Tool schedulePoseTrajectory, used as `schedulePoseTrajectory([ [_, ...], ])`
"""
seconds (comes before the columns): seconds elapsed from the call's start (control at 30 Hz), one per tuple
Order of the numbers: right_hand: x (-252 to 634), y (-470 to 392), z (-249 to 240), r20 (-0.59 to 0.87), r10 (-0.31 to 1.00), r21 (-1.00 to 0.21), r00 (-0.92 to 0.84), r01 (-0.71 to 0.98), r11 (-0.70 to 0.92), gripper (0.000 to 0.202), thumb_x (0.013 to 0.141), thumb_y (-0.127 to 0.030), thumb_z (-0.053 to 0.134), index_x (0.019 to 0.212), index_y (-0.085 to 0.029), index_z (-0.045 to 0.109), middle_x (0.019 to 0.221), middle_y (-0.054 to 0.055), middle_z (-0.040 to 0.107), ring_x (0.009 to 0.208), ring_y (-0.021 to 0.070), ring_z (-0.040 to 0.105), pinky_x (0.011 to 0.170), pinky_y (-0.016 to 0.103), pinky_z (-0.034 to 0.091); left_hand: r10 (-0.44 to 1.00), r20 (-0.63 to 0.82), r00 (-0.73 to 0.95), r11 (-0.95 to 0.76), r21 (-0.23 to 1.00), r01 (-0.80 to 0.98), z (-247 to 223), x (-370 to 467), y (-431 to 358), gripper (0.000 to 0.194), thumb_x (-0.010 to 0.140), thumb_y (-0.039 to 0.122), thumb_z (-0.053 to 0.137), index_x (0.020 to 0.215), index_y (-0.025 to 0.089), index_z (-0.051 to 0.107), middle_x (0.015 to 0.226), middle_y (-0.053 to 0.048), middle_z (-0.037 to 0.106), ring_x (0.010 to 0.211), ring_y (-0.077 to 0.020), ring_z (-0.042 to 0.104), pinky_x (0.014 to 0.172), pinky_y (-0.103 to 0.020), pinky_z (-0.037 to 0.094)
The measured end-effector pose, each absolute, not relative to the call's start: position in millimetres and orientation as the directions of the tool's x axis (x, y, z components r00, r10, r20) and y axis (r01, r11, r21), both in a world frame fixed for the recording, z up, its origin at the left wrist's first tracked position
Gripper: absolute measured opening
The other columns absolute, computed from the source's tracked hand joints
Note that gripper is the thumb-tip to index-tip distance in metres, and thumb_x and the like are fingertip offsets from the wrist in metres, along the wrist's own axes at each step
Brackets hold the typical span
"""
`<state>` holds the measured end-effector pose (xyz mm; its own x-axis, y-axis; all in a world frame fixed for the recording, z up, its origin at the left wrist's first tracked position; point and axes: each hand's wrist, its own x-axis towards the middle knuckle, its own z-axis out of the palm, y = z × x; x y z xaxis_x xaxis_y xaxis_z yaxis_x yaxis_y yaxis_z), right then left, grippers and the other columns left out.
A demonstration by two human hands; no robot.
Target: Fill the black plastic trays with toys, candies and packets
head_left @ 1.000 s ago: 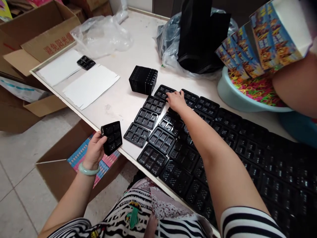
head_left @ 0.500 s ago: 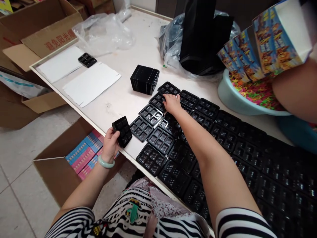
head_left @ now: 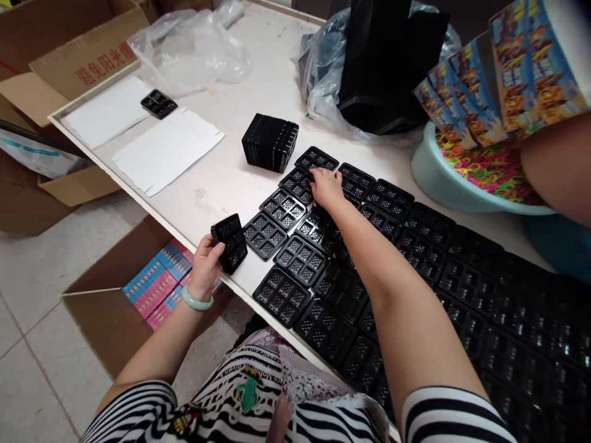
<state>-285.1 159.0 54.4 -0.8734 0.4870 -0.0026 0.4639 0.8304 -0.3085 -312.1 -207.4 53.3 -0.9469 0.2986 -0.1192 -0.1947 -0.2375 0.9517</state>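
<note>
My left hand (head_left: 205,266) is closed on a black plastic tray (head_left: 233,252) with square pockets, tilted up at the table's front edge. Whether several trays are nested there I cannot tell. Rows of similar black trays (head_left: 301,259) lie flat on the table, side by side. Over the far end of these rows rests my right hand (head_left: 327,187), its fingers apart and touching the trays beneath. Part of those trays is hidden by the hand and forearm. Beyond them stands a block of nested black trays (head_left: 265,144).
White sheets (head_left: 168,151) and a single tray (head_left: 159,103) lie at left, near clear plastic bags (head_left: 194,52). A bag with black trays (head_left: 318,92) stands behind. At right are a basin (head_left: 427,169) of colourful rings and another person's arm (head_left: 561,166) by printed boxes. An open carton (head_left: 99,320) sits below.
My right hand has shifted slightly right over the far trays, its fingers more spread. The left hand keeps its hold on the tray. The view has moved a little.
</note>
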Motion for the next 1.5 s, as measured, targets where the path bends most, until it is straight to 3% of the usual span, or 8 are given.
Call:
schedulePoseTrajectory([
  [0.3, -249.9, 85.8, 65.7, 0.133, 0.400, -0.681, -0.907, 0.210, 0.702, 0.028, 0.095, -0.019, 0.056, 0.118, -0.019, 0.073, 0.128, 0.014, 0.071, 0.125, 0.0289, 0.062, 0.113, 0.049, 0.043, 0.344, 0.068, -0.936, -0.190, 0.982, 0.002, 51.1, -319.3, -221.4, 0.045, 0.071, 0.051, 0.092, 0.101, 0.023, 0.074, 0.097, -0.003, 0.075, 0.085, -0.0167, 0.070, 0.080, -0.028, 0.059],
  [0.47, -193.3, -18.7, 82.0, 0.175, 0.232, -0.960, -0.957, -0.113, 0.257, 0.018, 0.091, -0.039, 0.070, 0.097, -0.024, 0.077, 0.101, 0.005, 0.074, 0.094, 0.0197, 0.067, 0.089, 0.037, 0.054, 0.634, 0.369, -0.680, 0.016, 0.873, 0.488, 66.1, -310.1, -233.9, 0.034, 0.086, 0.046, 0.080, 0.110, 0.024, 0.073, 0.128, -0.012, 0.071, 0.120, -0.0270, 0.067, 0.105, -0.045, 0.055],
  [0.57, -170.5, -59.3, 85.3, 0.090, 0.375, -0.996, -0.922, -0.080, 0.042, 0.022, 0.083, -0.047, 0.077, 0.086, -0.025, 0.075, 0.093, 0.003, 0.071, 0.087, 0.0179, 0.064, 0.080, 0.034, 0.054, 0.774, 0.412, -0.482, 0.025, 0.740, 0.673, 67.8, -298.0, -230.9, 0.031, 0.094, 0.044, 0.072, 0.117, 0.024, 0.073, 0.135, -0.015, 0.067, 0.127, -0.0280, 0.064, 0.109, -0.050, 0.054],
  [0.67, -161.6, -76.7, 84.7, -0.116, 0.514, -0.980, -0.850, 0.014, -0.198, 0.030, 0.074, -0.051, 0.082, 0.077, -0.024, 0.070, 0.077, -0.002, 0.066, 0.074, 0.0146, 0.060, 0.073, 0.030, 0.052, 0.803, 0.437, -0.405, -0.020, 0.699, 0.715, 61.8, -289.8, -226.6, 0.034, 0.095, 0.045, 0.071, 0.121, 0.024, 0.073, 0.135, -0.017, 0.066, 0.125, -0.0286, 0.065, 0.106, -0.050, 0.056],
  [0.87, -151.5, -93.7, 89.8, -0.457, 0.407, -0.753, -0.791, 0.101, -0.650, 0.054, 0.051, -0.051, 0.098, 0.068, -0.022, 0.055, 0.058, -0.007, 0.061, 0.056, 0.0103, 0.060, 0.059, 0.024, 0.053, 0.809, 0.389, -0.440, -0.051, 0.794, 0.606, 63.3, -284.9, -232.2, 0.033, 0.093, 0.050, 0.072, 0.110, 0.022, 0.075, 0.130, -0.016, 0.070, 0.121, -0.0270, 0.068, 0.106, -0.047, 0.056],
  [1.03, -130.3, -120.4, 79.2, -0.587, 0.312, -0.534, -0.747, 0.068, -0.843, 0.048, 0.059, -0.037, 0.099, 0.074, -0.022, 0.056, 0.076, -0.004, 0.073, 0.083, 0.0144, 0.076, 0.076, 0.025, 0.061, 0.414, 0.377, -0.828, 0.042, 0.901, 0.431, 59.5, -305.8, -251.8, 0.043, 0.087, 0.059, 0.074, 0.105, 0.021, 0.069, 0.112, -0.008, 0.073, 0.103, -0.0215, 0.070, 0.091, -0.035, 0.059],
  [1.23, -127.5, -151.9, 55.3, -0.653, 0.259, -0.412, -0.712, 0.047, -0.910, 0.025, 0.083, -0.019, 0.080, 0.079, -0.024, 0.056, 0.094, 0.001, 0.078, 0.112, 0.0184, 0.075, 0.102, 0.035, 0.059, 0.027, 0.329, -0.944, -0.040, 0.944, 0.328, 33.2, -331.4, -271.6, 0.058, 0.080, 0.070, 0.075, 0.110, 0.023, 0.062, 0.109, -0.006, 0.067, 0.101, -0.0200, 0.067, 0.095, -0.033, 0.055],
  [1.5, -116.4, -149.8, 70.9, -0.586, 0.004, -0.555, -0.810, 0.398, -0.730, 0.029, 0.082, -0.027, 0.081, 0.107, -0.021, 0.071, 0.119, 0.011, 0.076, 0.110, 0.0230, 0.075, 0.104, 0.046, 0.059, 0.023, 0.327, -0.945, 0.019, 0.945, 0.327, 14.1, -325.5, -269.0, 0.061, 0.080, 0.075, 0.070, 0.111, 0.023, 0.060, 0.109, -0.007, 0.066, 0.103, -0.0212, 0.066, 0.093, -0.033, 0.053],
])
